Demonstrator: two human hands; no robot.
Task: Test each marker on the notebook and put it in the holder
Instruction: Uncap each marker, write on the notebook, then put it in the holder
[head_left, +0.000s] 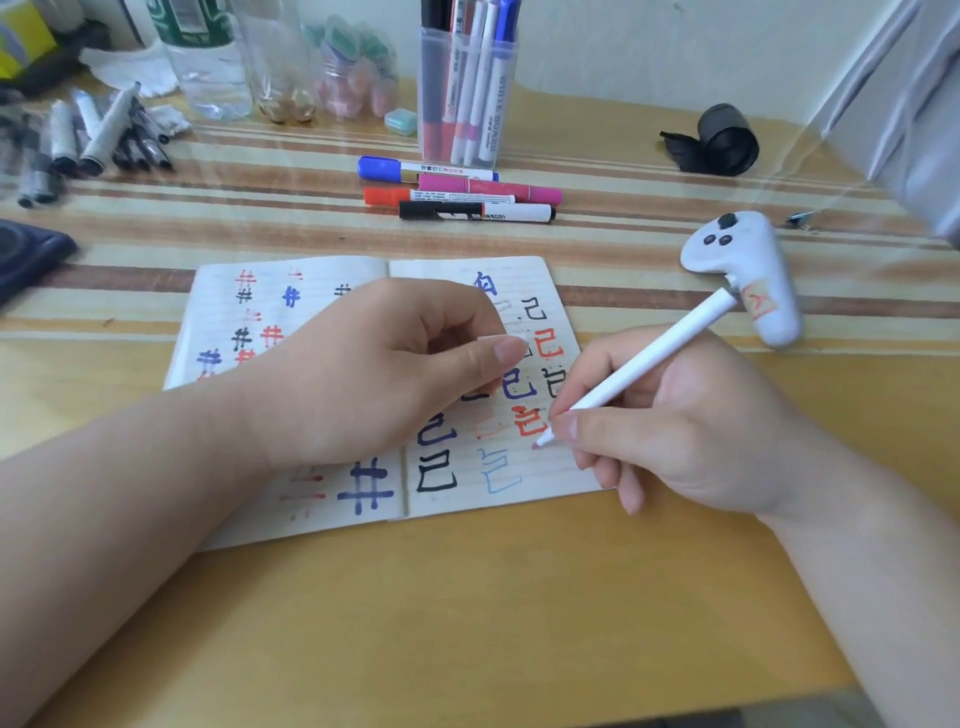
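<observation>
At my 2 o'clock: white game controller (737, 249) lying on striped cloth (208, 228), dark thumbstick and two dark buttons up, red-marked sticker on handle. Further out at 1 o'clock: black roll (727, 140), loose end trailing left. 11 o'clock, back row: clear water bottle (208, 67), green label; glass jar (280, 78) just beside it, brownish bits at bottom; bag of pastel pieces (358, 73); small teal eraser (401, 122) in front of bag. 10 o'clock: crumpled white tissue (135, 67), yellow box (21, 36). 9 o'clock: dark blue object (26, 254), cut off by edge. Bare wooden desk (467, 597) nearest me.

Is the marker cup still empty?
No, the clear holder already has several markers standing upright inside it.
</observation>
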